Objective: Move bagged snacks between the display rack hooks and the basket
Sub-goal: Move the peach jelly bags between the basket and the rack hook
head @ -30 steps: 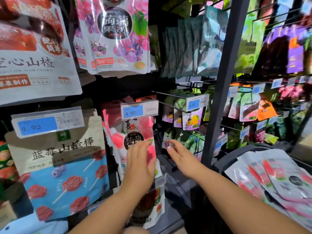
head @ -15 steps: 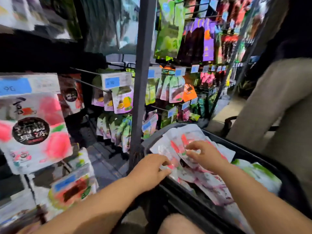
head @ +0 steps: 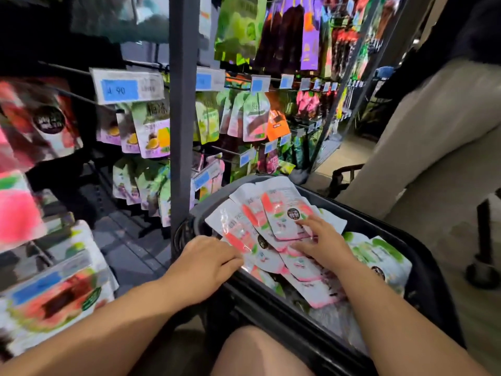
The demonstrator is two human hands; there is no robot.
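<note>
Near right, in basket (head: 271, 302): pile of pink-white snack pouches (head: 244, 229). R. hand (head: 322, 242) lies with fingers spread flat on top pouch (head: 283, 222). L. hand (head: 206, 264) has fingers curled at a pouch edge, grip unclear. Pouches prob. light, floppy, slick glossy film; pinch at flat sealed edge.

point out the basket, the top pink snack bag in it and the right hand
basket (head: 271, 308): head view, on its dark near wall
top pink snack bag (head: 282, 223): head view, on the middle of its front
right hand (head: 322, 245): head view, on the back of the hand
</note>
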